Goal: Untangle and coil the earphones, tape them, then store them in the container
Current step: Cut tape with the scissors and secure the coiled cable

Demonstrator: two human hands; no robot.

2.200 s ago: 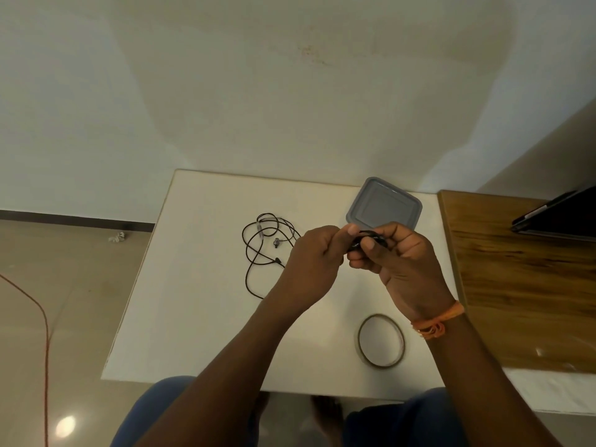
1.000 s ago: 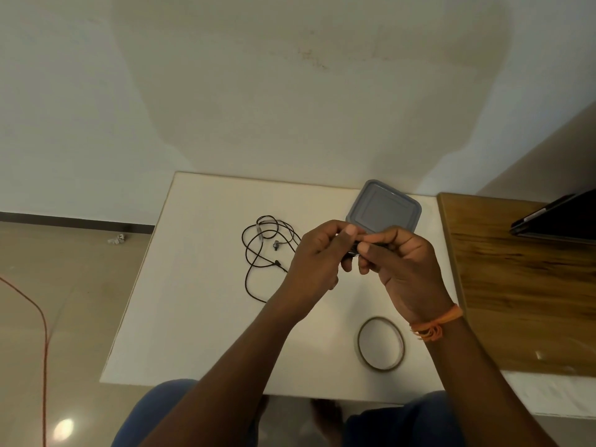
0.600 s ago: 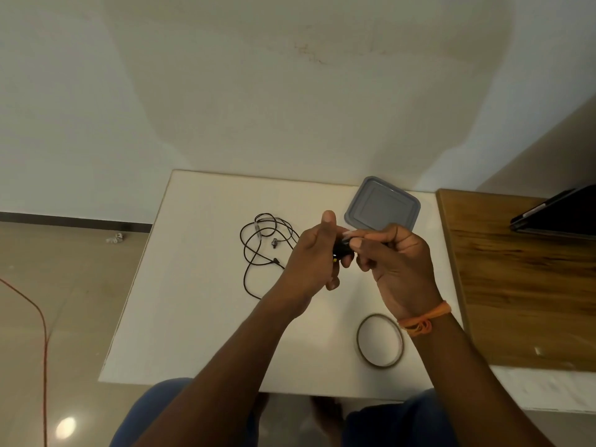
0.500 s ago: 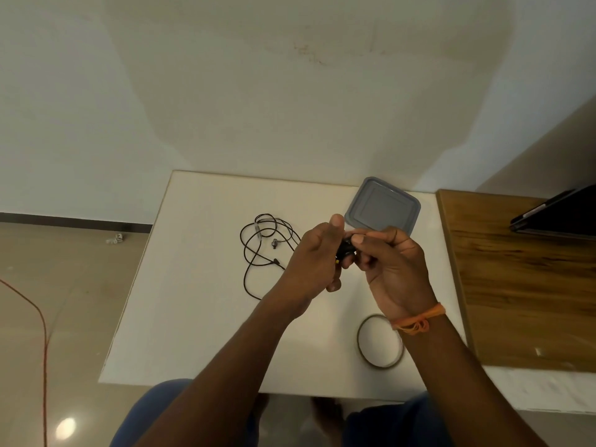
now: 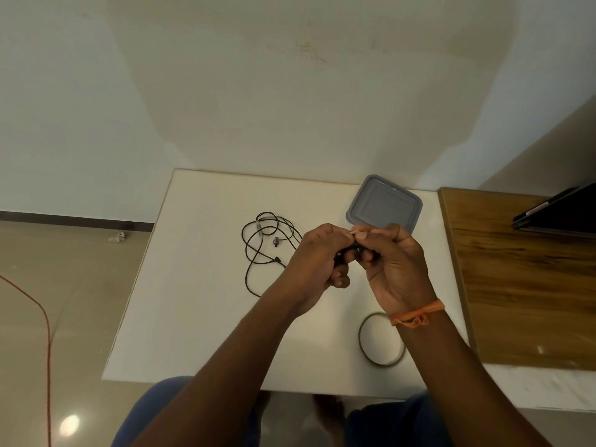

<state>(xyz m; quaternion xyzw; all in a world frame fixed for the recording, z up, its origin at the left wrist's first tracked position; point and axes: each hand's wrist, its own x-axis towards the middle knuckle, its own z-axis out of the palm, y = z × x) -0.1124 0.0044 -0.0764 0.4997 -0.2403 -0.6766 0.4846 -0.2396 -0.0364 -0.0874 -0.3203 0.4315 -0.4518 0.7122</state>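
Observation:
My left hand point(image 5: 317, 258) and my right hand point(image 5: 392, 264) meet above the middle of the white table point(image 5: 200, 311). Between them they pinch a small black coiled earphone bundle point(image 5: 346, 253), mostly hidden by the fingers. A pale strip of tape point(image 5: 354, 232) shows at my right fingertips. A second pair of black earphones point(image 5: 263, 250) lies loose and tangled on the table to the left. The grey lidded container point(image 5: 383, 204) sits at the back of the table, just beyond my hands. The tape roll point(image 5: 381, 339) lies near the front edge, under my right wrist.
A wooden table point(image 5: 522, 279) adjoins on the right, with a dark laptop-like device point(image 5: 558, 214) at its far end. An orange cable point(image 5: 45, 324) runs over the floor on the left. My knees are under the front table edge.
Both hands have kept working the small bundle, turning it between the fingers. They have shifted slightly; my left thumb has come down onto the bundle.

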